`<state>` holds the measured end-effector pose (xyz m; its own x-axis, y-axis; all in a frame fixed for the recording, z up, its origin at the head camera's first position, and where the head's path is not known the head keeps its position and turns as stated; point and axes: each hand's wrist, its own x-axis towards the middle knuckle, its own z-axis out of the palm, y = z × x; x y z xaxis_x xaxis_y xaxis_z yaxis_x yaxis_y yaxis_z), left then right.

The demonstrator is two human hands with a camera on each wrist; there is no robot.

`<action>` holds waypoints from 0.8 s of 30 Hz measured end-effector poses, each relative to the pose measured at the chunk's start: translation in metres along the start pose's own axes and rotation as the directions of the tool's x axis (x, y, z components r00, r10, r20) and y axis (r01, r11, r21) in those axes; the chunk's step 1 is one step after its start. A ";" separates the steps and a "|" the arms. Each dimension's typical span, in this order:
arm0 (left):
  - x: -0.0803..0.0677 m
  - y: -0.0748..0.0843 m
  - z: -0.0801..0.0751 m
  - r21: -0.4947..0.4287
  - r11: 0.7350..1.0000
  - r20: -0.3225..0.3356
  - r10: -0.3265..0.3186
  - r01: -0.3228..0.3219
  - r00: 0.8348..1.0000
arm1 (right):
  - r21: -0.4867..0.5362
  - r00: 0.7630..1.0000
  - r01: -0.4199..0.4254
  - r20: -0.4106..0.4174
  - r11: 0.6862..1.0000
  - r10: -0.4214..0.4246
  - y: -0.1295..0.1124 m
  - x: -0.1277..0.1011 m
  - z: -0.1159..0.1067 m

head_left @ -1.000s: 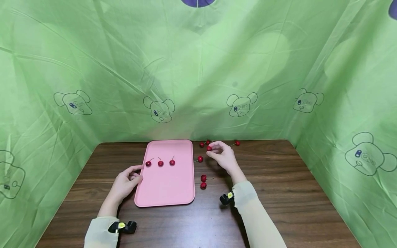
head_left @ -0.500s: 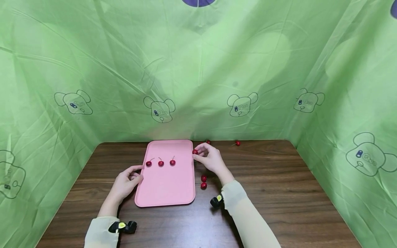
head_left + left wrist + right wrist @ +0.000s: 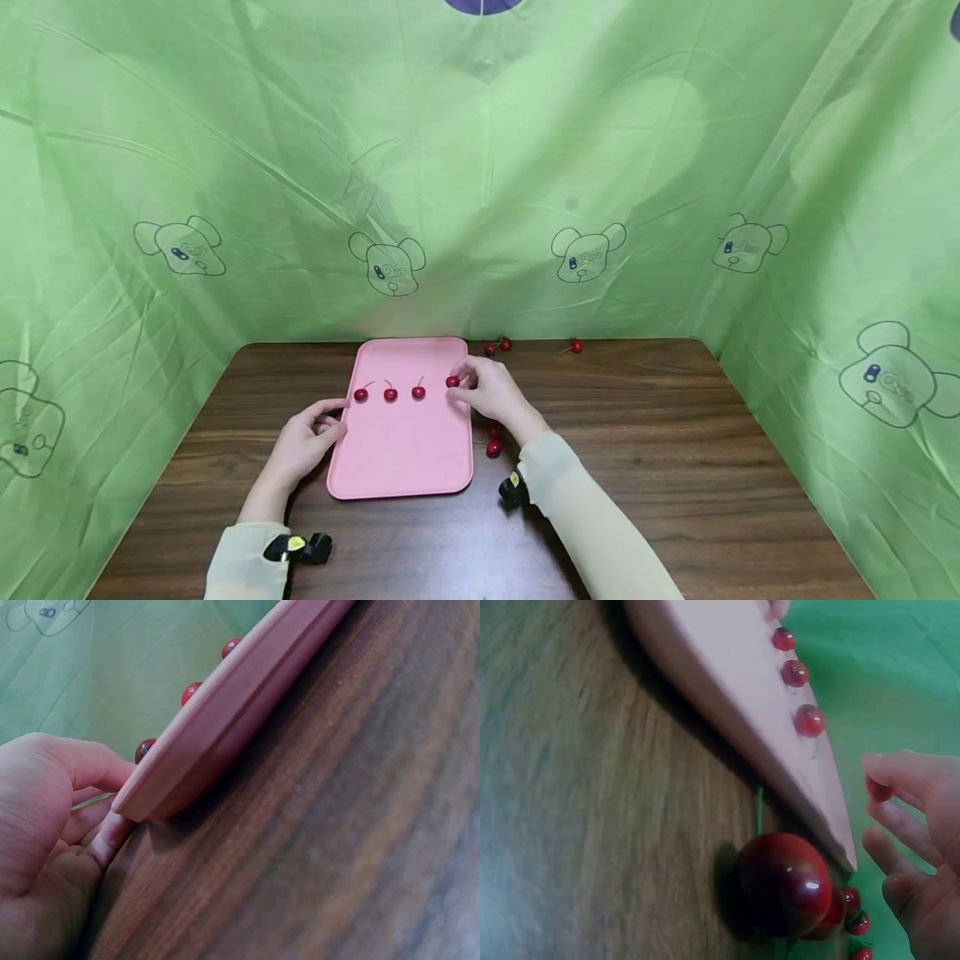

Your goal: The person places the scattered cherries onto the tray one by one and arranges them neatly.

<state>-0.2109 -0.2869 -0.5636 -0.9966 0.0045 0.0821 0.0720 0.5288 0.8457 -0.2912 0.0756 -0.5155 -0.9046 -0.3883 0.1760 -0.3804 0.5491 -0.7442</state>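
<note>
The pink tray (image 3: pixel 401 450) lies flat on the table, with three stemmed red cherries (image 3: pixel 390 395) in a row across it. At the tray's left side my left hand (image 3: pixel 303 446) holds the rim; in the left wrist view its fingers (image 3: pixel 105 769) meet the tray edge. My right hand (image 3: pixel 491 392) pinches another cherry (image 3: pixel 452 382) between thumb and fingertips, over the right part of the tray, in line with the row. In the right wrist view this cherry (image 3: pixel 879 791) is partly covered by the fingers.
On the wooden table (image 3: pixel 637 433), two cherries (image 3: pixel 492 449) lie right of the tray, partly behind my right wrist. Two more cherries (image 3: pixel 491 349) sit at the back edge, and a single cherry (image 3: pixel 576 346) lies farther right. Green fabric (image 3: pixel 480 192) encloses the table.
My right hand has carried its cherry leftward from the table's back right to over the tray's right side. The left hand and the three cherries on the tray have stayed put.
</note>
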 end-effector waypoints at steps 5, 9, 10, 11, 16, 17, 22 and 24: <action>0.000 0.000 0.000 -0.008 1.000 -0.003 0.002 -0.002 1.000 | -0.032 0.999 0.011 0.039 0.999 -0.010 0.000 0.004 0.003; 0.000 0.003 0.000 -0.025 1.000 0.000 -0.006 0.006 1.000 | -0.072 0.999 0.026 0.045 0.997 -0.023 0.000 0.005 0.005; 0.000 0.004 -0.001 -0.028 1.000 0.002 -0.008 0.008 1.000 | -0.079 0.999 0.031 0.045 0.996 -0.027 0.000 0.005 0.005; 0.000 0.005 -0.001 -0.032 0.999 0.003 -0.012 0.012 1.000 | -0.082 0.998 0.035 0.045 0.996 -0.031 0.000 0.005 0.006; -0.001 0.008 -0.002 -0.030 0.999 0.009 -0.024 0.024 1.000 | -0.080 0.998 0.052 0.034 0.995 -0.050 0.000 0.005 0.009; -0.001 0.008 -0.002 -0.028 0.999 0.009 -0.027 0.027 1.000 | -0.081 0.998 0.054 0.031 0.995 -0.052 0.000 0.005 0.010; 0.000 0.007 -0.002 -0.022 0.999 0.008 -0.030 0.030 1.000 | -0.085 0.998 0.057 0.018 0.995 -0.056 0.002 0.006 0.013; 0.000 0.007 -0.002 -0.022 0.999 0.007 -0.029 0.029 1.000 | -0.081 0.998 0.057 0.015 0.995 -0.056 0.003 0.007 0.015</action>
<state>-0.2100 -0.2848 -0.5570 -0.9985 -0.0053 0.0538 0.0436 0.5102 0.8589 -0.2953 0.0634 -0.5257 -0.8789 -0.4297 0.2072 -0.4456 0.5844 -0.6782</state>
